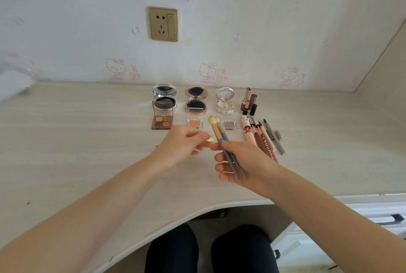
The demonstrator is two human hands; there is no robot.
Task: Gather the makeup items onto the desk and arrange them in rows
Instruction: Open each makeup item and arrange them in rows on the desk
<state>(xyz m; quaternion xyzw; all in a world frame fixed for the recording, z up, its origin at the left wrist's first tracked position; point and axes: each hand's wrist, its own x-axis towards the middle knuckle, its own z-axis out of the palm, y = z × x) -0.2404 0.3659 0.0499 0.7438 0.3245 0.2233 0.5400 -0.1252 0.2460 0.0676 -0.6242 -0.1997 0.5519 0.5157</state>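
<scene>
Brushes [222,138] | right hand [241,163] palm-up, clasping handles | left hand [182,145] pinching gold ferrule [211,139] above desk [87,130]

1. Setting: a home bedroom or dressing corner, not a workplace.
2. Wall: pale wallpaper [241,20] printed with pink cartoon cats and rabbits.
3. Fitting: a gold-coloured household wall socket [163,24] with a switch.
4. Furniture: a light wood-grain desk [77,130] with a curved front edge, set into a corner.
5. Contents: open powder compacts [195,99], an eyeshadow palette [162,116] and lipsticks [249,101] laid out on the desk.
</scene>
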